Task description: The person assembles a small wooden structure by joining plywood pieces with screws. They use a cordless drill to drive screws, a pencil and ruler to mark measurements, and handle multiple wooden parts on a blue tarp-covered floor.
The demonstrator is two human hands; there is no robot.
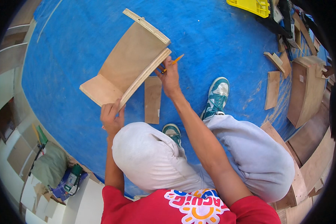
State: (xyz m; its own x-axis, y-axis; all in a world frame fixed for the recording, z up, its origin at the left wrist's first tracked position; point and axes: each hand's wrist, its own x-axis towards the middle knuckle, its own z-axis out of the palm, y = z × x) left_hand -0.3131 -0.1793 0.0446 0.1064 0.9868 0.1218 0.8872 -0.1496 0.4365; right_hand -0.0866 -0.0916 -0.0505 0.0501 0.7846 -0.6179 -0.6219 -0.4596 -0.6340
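Note:
A plywood assembly (128, 63) of flat boards joined at right angles stands on the blue floor (71, 41) in front of me. My left hand (112, 116) grips the near end of its upright board edge. My right hand (169, 76) holds an orange pencil (174, 61) with its tip against the far end of that edge. A small loose plywood strip (152, 99) lies flat on the floor just below my right hand. I am squatting, with my grey-trousered knees and green and white shoes (216, 98) close behind the work.
More plywood pieces (273, 89) and a larger box-like panel (306, 91) lie to the right. A yellow crate (252, 6) and dark tools sit at the top right. A green bag and a cordless tool (72, 179) rest at the lower left, beside pale boards.

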